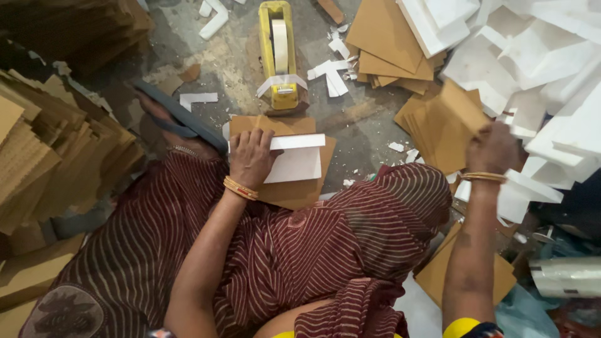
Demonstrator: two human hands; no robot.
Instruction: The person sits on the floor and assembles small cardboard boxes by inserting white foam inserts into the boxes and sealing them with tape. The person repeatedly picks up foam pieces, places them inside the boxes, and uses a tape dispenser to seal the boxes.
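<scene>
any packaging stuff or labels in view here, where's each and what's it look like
Tape dispenser: top centre on the floor, yellow, white tape.
Cardboard sheets: under the left hand, brown, white foam piece on top.
Foam pieces: top right, white pile.
No labels or screens.

1. One yellow tape dispenser point(278, 56) on the floor.
2. Two hands: left hand point(250, 159), right hand point(494, 147).
3. One white foam piece point(294, 159) under the left hand.
4. Brown cardboard sheets point(391, 37) and white foam pieces point(538, 56): too many to count.
</scene>
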